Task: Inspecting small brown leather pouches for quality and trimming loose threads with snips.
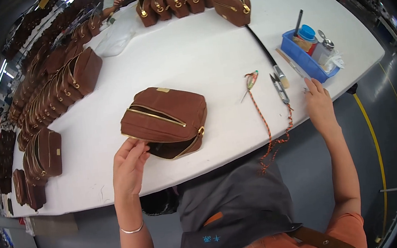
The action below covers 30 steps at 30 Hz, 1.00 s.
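Note:
A brown zippered pouch lies on the white table in front of me, its main zipper undone along the near side and a dark inside showing. My left hand is closed on the pouch's zippered edge, pinching it between thumb and fingers. Over by the blue tray, my right hand rests at the table's right edge with its fingers slightly apart. Its fingertips are at the near end of a thin stick-like tool; whether they touch it is hard to tell. Thread snips and a brush lie just left of that hand.
An orange-and-black cord trails over the table's front edge. Jars and a dark pen stand in the tray. Rows of similar brown pouches line the left side, with more at the back. A clear plastic bag lies between them.

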Tool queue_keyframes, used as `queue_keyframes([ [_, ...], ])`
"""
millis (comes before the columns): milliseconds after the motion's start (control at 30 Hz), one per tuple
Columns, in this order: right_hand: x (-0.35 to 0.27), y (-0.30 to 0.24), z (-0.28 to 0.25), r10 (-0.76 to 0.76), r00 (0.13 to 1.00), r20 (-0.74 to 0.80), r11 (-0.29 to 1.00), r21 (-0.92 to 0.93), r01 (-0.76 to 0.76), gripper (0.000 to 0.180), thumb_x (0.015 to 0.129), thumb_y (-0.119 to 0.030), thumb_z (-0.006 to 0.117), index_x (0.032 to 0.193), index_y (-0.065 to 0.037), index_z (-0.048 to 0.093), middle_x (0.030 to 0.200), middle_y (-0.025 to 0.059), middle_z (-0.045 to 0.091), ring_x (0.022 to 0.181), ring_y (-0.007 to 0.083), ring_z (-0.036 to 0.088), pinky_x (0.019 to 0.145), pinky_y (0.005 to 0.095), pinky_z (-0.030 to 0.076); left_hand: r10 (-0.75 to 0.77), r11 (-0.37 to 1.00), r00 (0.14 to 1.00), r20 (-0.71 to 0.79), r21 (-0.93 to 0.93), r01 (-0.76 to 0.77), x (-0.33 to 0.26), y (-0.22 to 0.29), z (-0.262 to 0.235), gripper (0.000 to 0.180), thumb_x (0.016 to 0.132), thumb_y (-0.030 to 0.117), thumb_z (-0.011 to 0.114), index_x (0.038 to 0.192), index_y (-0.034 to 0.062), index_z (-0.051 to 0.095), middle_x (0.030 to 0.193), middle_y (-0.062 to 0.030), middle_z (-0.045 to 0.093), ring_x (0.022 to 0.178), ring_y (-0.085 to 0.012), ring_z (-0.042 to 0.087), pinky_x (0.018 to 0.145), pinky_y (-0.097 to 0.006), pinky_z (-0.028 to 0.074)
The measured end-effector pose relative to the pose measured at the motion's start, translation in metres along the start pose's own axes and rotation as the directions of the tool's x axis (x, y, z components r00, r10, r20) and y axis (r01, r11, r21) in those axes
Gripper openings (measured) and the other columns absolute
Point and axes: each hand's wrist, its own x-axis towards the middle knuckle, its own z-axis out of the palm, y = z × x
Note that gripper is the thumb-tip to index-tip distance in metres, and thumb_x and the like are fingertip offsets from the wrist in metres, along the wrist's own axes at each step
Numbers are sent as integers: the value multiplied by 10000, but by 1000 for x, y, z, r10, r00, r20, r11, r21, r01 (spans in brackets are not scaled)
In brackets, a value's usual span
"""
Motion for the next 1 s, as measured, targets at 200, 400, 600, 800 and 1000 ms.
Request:
queue_keyframes([
  [200,2,-5,-1,-110,989,94,994,21,108,107,799,68,500,830,126,585,1406,224,484,1317,386,449,1033,466,421,43,743,961,271,-652,151,19,-6,-7,333,926,158,529,1183,-51,560,1176,-142,616,1103,-241,570,1021,-357,455],
  [400,0,-7,8,-41,993,112,997,75,32,136,799,94,478,834,143,600,1436,230,459,1336,402,428,1048,458,419,-73,520,976,208,-827,215,37,-2,0,463,998,359,470,1215,-46,528,1202,-149,629,1143,-262,582,1020,-377,469],
  [600,14,10,-17,76,984,161,995,50,-85,161,792,95,509,875,125,644,1407,260,484,1334,432,423,1032,439,425,-45,523,969,243,-821,230,55,-5,-4,506,1030,428,426,1194,-36,543,1186,-132,653,1076,-242,650,947,-341,533],
  [800,10,-1,-41,267,963,41,907,325,-266,189,825,99,519,969,104,641,1389,232,514,1316,401,450,1051,413,409,54,664,966,253,-732,154,43,32,21,416,1022,321,421,1236,-11,552,1235,-128,639,1149,-252,611,1009,-394,481],
  [1000,14,-54,-68,115,992,-59,783,620,-54,247,864,74,531,1073,31,654,1358,207,546,1246,381,515,1017,410,434,279,938,923,266,-283,-202,26,38,54,232,865,62,567,1079,-9,624,1209,-73,613,1122,-183,568,971,-355,444],
])
